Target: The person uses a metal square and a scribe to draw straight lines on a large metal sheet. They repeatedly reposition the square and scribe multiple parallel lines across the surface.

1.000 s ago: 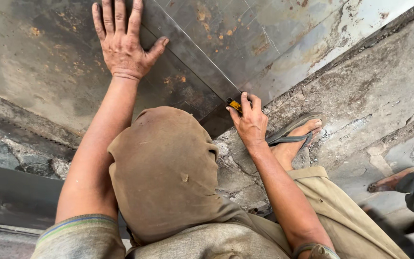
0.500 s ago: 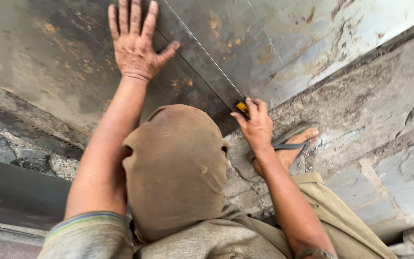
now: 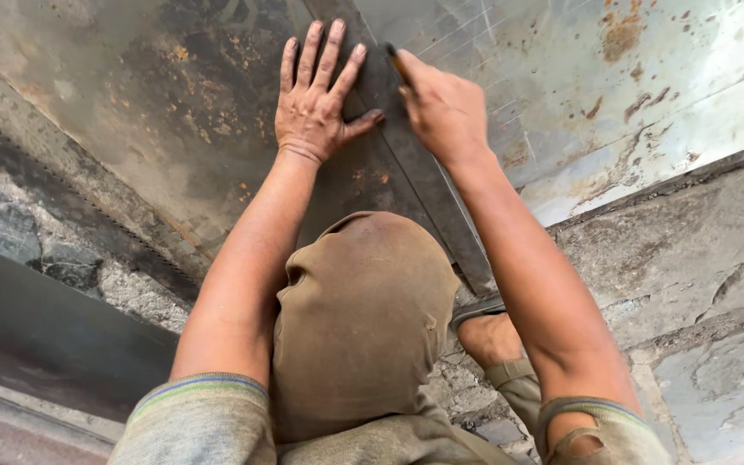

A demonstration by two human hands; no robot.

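Note:
My left hand lies flat with fingers spread, pressing on a dark metal straightedge that lies across a rusty metal sheet. Just to its right, my right hand is closed around a small marking tool. The tool's tip touches the sheet along the strip's right edge. Thin scratched lines show on the sheet beyond the tool. My bent knee in brown trousers fills the middle below both arms.
My sandalled foot rests on the cracked stone floor at the sheet's near edge. Another dark metal sheet lies at the lower left, with rough stone between it and the rusty sheet.
My right hand has slid with the tool along the straightedge, from the sheet's near edge up to beside my left hand. The left hand has stayed pressed flat.

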